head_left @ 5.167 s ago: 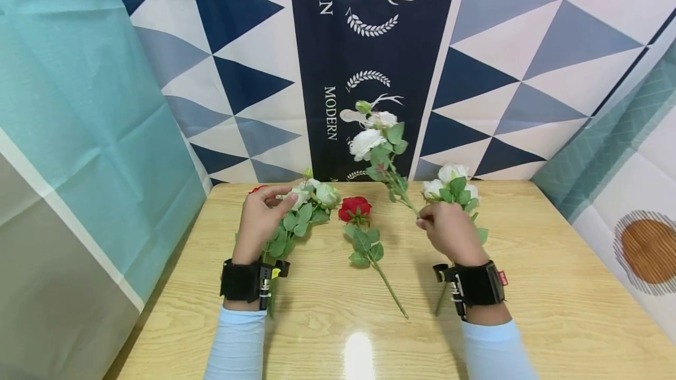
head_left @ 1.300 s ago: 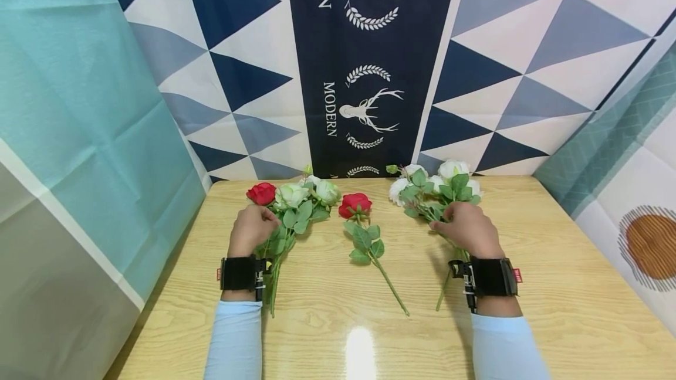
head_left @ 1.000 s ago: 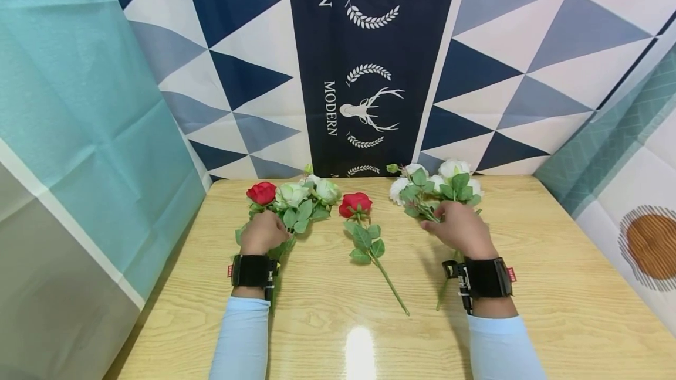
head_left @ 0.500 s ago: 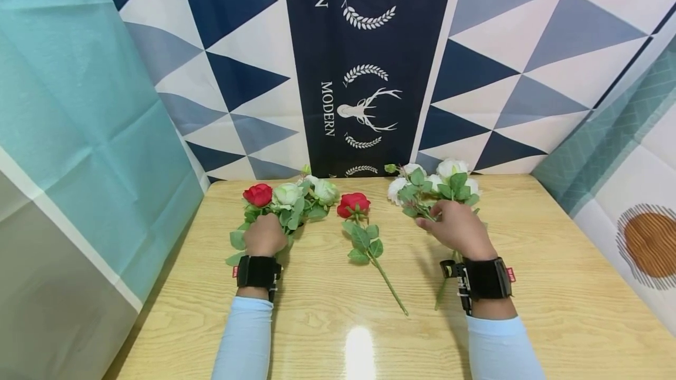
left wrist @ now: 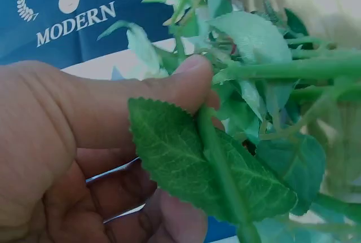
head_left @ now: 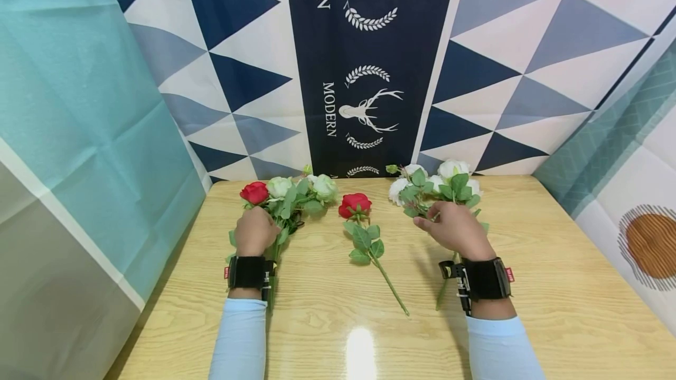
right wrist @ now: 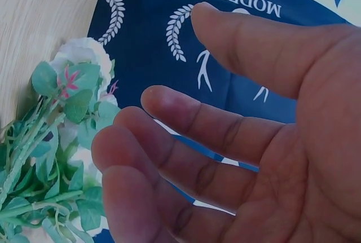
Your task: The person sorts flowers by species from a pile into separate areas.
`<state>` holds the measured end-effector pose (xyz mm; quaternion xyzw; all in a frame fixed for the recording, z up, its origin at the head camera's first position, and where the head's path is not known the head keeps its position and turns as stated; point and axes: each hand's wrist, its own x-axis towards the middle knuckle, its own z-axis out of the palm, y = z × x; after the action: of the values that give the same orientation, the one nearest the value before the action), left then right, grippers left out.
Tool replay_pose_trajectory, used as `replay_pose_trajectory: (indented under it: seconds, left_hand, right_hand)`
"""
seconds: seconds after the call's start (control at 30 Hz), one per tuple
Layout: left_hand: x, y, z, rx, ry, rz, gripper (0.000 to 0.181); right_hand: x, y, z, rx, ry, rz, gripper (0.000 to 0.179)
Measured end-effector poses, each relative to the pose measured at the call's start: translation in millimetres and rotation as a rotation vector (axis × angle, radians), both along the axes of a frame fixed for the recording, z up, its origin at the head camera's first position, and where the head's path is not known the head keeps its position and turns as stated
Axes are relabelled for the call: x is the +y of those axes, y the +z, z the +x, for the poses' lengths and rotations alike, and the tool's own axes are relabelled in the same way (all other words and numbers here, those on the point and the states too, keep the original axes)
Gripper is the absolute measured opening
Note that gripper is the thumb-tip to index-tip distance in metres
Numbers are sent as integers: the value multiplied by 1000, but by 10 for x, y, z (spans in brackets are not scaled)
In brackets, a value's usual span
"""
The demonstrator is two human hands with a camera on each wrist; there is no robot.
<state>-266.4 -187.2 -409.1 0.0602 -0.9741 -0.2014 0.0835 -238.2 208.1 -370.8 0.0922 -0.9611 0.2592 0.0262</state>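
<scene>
My left hand (head_left: 256,231) is over the left bunch, which has a red rose (head_left: 254,192) and pale green-white blooms (head_left: 324,187). In the left wrist view its thumb and forefinger pinch a leafy flower stem (left wrist: 219,161); which bloom that stem carries is hidden. My right hand (head_left: 458,227) hovers by the white flowers (head_left: 452,170) of the right bunch. In the right wrist view its fingers are loosely bent, with the thumb apart and nothing between them. A single red rose (head_left: 355,206) with a long green stem lies between the two bunches.
The flowers lie on a light wooden table (head_left: 327,333). A patterned cloth (head_left: 364,46) with the word MODERN hangs right behind the table's far edge. A teal and grey cloth (head_left: 90,122) closes off the left side, another cloth (head_left: 634,204) the right.
The right hand has set its white flower down on the right bunch and let go. The left hand has reached into the left bunch and pinched a stem; the blooms there have shifted slightly.
</scene>
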Motion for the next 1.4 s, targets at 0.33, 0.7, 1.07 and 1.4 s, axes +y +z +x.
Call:
replay_pose_trajectory:
  seconds: [0.33, 0.7, 1.07, 1.4]
  left_hand:
    - [30, 124, 53, 121, 40, 89, 43]
    - [4, 240, 144, 272, 104, 112, 13]
    - [37, 367, 230, 385, 39, 155, 30]
    - [155, 481, 254, 347, -157, 405, 14]
  right_hand:
    - [-18, -4, -12, 5, 18, -12, 37]
    - [-40, -16, -22, 3, 20, -10, 33]
    - [-56, -3, -5, 1, 20, -7, 35]
    - [-180, 62, 40, 53, 30, -32, 29]
